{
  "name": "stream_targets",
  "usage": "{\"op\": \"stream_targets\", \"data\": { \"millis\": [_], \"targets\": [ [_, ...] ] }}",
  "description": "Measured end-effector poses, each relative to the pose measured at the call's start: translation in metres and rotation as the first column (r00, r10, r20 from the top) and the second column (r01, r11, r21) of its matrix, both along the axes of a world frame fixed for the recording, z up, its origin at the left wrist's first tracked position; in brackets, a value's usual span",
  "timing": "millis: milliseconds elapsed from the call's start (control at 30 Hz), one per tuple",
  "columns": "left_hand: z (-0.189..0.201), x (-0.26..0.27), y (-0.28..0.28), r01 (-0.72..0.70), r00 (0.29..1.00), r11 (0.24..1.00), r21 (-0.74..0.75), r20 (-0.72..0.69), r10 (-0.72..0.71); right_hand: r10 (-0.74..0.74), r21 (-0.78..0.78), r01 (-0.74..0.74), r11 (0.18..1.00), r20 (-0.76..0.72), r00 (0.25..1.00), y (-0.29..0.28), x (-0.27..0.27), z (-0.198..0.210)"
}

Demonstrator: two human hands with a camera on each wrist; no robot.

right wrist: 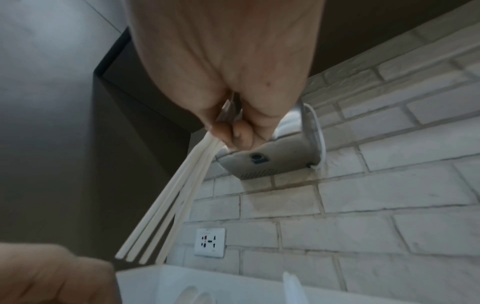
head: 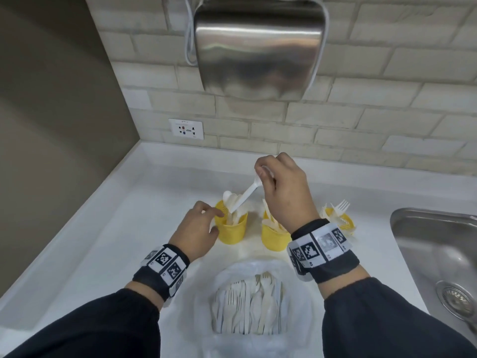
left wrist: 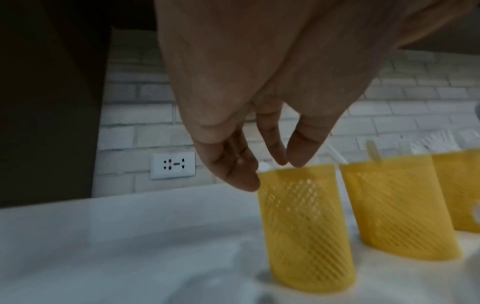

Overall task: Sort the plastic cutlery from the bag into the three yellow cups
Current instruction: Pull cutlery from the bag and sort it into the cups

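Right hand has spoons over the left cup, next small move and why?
Probably lower and release. The right hand pinches the white spoons by their bowl ends, handles angled down into the left yellow cup, which already holds spoons. The left hand touches that cup's rim, seemingly steadying it.

Bright even head view, dim blurry wrist views, wide-angle warping

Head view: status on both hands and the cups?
Right hand pinching white spoons, handles going into left cup. Left hand open, fingers at that cup's rim. Bag still holds cutlery. Nothing blocking.
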State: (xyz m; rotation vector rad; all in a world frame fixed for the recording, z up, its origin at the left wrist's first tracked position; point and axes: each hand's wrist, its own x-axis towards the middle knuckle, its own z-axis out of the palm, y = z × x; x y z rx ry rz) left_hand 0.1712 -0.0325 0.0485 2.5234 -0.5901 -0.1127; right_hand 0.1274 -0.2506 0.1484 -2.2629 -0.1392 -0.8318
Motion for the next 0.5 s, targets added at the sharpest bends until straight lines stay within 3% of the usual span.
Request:
{"op": "stream_targets", "data": {
  "millis": [233,500],
  "targets": [
    [-0.017,-0.007,-0.011,0.009,1.0,0.993,-0.119,0.016,-0.007,-0.007,-0.172,-0.016,0.985,-0.137,0.991,0.021,0.017,-0.034],
    [-0.02,-0.014,-0.021,-0.014,1.0,0.993,-0.118,0.025,0.017,-0.075,-0.507,-0.163,0.846,-0.417,0.906,0.032,0.025,-0.053]
  ]
}}
